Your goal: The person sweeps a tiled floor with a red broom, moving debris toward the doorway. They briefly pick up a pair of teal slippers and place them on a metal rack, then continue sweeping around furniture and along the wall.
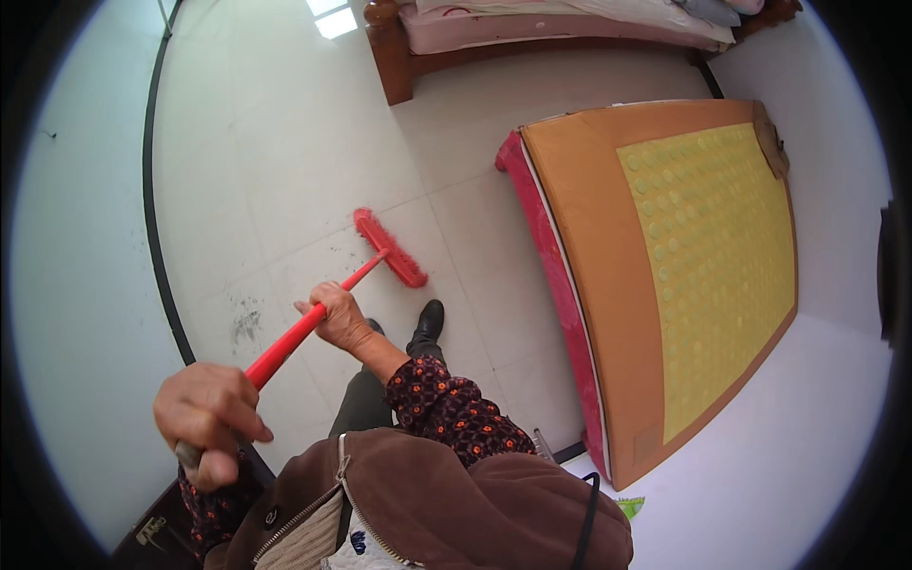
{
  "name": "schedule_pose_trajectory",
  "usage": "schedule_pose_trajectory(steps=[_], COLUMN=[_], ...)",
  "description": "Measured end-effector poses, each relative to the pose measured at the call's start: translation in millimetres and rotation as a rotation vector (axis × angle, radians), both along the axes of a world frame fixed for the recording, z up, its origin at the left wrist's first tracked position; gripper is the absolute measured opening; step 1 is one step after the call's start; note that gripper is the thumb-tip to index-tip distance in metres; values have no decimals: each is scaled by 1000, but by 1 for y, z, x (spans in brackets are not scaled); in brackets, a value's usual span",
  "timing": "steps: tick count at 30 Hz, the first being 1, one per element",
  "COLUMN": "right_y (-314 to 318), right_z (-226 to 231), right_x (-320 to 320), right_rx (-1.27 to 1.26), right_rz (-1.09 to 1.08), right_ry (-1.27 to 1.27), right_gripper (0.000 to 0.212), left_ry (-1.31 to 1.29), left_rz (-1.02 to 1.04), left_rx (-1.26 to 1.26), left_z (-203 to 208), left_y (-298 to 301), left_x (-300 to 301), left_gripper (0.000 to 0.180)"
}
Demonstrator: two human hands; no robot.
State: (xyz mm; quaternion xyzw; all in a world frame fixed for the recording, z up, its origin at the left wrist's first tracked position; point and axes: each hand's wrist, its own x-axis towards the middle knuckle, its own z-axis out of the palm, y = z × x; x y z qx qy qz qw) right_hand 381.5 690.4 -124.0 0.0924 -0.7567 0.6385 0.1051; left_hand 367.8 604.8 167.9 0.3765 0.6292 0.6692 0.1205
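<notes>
A red broom slants across the view, its bristled head down on the pale tiled floor ahead of my feet. Around the top end of its handle my left hand is closed, with the grey tip poking out below the fist. Lower on the red shaft my right hand grips it, its thumb side toward the left. Dark smudges of dirt mark the tiles left of the broom, and fainter specks lie close to the broom head.
On the right a mattress with an orange-brown border and yellow studded middle leans by the wall. A wooden bed frame with bedding stands at the far side. A white wall with a dark skirting line runs along the left. My shoe is near the broom head.
</notes>
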Motion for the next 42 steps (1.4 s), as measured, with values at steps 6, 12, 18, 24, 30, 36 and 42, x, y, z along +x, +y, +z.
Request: schedule_pose_trajectory(steps=[6,12,18,24,30,36,42], right_y=[53,128,31,-66,-37,85,170], right_z=[5,-105,-115,-41,12,-34,-129], right_x=[53,159,154,87,120,261,401], right_rx=[249,524,457,21,11,375,536], right_rz=[-322,-737,-620,-545,-649,-854,-924], right_ry=[-87,-352,-269,-104,-88,-174,-467], right_gripper=[30,30,24,27,26,24,29], left_ry=[-182,-625,-439,-94,21,-172,-418], left_rz=[60,-117,-305,-343,-552,-598,-784], left_rx=[98,-38,-132,-30,90,22,-30], left_z=[-20,-161,-143,-36,-16,-82,-179], left_y=[2,29,-37,-58,-42,24,91], left_x=[13,57,41,30,44,129,219], left_gripper=[45,26,28,43,49,26,24])
